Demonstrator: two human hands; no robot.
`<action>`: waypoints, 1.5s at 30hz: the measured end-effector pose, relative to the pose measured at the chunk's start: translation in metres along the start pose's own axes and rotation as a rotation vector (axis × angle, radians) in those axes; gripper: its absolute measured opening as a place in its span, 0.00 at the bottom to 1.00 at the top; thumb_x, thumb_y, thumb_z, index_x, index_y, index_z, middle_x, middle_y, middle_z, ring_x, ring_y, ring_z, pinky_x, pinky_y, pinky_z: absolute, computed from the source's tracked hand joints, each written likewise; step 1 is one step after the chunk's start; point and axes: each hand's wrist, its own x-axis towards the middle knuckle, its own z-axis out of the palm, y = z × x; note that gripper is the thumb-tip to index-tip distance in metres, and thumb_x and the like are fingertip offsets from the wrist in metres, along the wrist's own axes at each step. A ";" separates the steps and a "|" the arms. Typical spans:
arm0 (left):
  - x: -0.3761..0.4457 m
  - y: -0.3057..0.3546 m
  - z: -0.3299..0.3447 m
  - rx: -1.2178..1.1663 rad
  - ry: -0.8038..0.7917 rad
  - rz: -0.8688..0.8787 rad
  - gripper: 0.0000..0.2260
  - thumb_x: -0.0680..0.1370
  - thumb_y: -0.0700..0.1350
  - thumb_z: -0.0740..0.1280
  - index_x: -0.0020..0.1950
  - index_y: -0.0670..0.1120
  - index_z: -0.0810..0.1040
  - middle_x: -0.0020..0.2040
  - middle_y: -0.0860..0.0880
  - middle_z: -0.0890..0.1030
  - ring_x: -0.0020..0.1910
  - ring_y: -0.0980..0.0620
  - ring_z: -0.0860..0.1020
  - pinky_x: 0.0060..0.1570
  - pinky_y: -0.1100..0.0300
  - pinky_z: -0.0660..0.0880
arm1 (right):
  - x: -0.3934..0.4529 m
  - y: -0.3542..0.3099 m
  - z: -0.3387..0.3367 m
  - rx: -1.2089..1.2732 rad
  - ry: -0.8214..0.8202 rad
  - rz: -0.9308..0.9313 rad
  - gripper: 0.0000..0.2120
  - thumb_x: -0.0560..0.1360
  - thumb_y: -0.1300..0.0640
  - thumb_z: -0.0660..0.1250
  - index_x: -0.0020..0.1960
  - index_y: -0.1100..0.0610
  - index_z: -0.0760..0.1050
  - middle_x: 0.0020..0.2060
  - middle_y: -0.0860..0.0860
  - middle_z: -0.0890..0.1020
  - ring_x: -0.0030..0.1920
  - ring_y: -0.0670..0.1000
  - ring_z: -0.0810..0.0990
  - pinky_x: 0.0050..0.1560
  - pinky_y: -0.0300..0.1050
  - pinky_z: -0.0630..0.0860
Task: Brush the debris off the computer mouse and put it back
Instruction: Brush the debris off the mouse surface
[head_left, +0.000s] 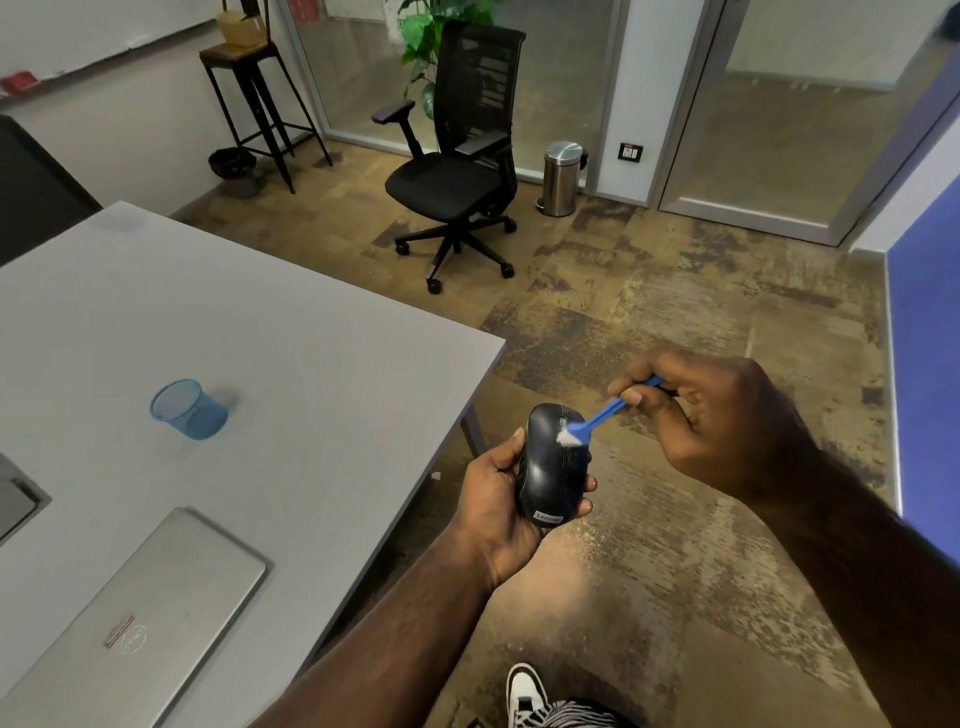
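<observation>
Dark-blue computer mouse (550, 462) being cradled top-up in the left hand (498, 499), fingers and thumb curled round its sides, likely steadying it for cleaning. Being held out past the grey tabletop (249, 332) edge, over carpeted floor (675, 322), probably letting debris fall clear of the tabletop. Right hand (717, 415) pinching the blue brush (597, 415) by its handle, white bristles touching the mouse near the scroll wheel. Sitting on the tabletop, well apart: a blue mesh cup (188, 409) and a closed silver laptop (135, 618), leaving bare surface between them for setting the mouse back. Standing farther off: an office chair (457, 156).
</observation>
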 end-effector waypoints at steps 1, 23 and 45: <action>0.000 0.001 -0.001 -0.001 0.003 0.005 0.23 0.81 0.54 0.55 0.62 0.38 0.79 0.51 0.37 0.80 0.42 0.40 0.80 0.38 0.51 0.79 | 0.000 -0.002 0.000 0.014 -0.018 -0.013 0.07 0.76 0.60 0.66 0.51 0.56 0.81 0.41 0.50 0.86 0.38 0.49 0.85 0.32 0.50 0.81; 0.000 -0.003 -0.008 -0.027 -0.032 0.036 0.24 0.80 0.52 0.54 0.62 0.37 0.79 0.51 0.37 0.81 0.41 0.40 0.80 0.38 0.51 0.79 | -0.002 -0.003 0.002 -0.075 0.103 -0.006 0.07 0.78 0.60 0.65 0.52 0.57 0.82 0.39 0.51 0.85 0.36 0.50 0.84 0.31 0.49 0.81; 0.008 -0.001 -0.013 -0.111 -0.030 0.063 0.25 0.80 0.53 0.55 0.60 0.36 0.80 0.50 0.37 0.81 0.43 0.39 0.80 0.41 0.50 0.80 | -0.014 -0.004 0.012 -0.057 0.103 -0.146 0.07 0.75 0.61 0.66 0.49 0.60 0.83 0.39 0.50 0.86 0.35 0.47 0.83 0.34 0.42 0.79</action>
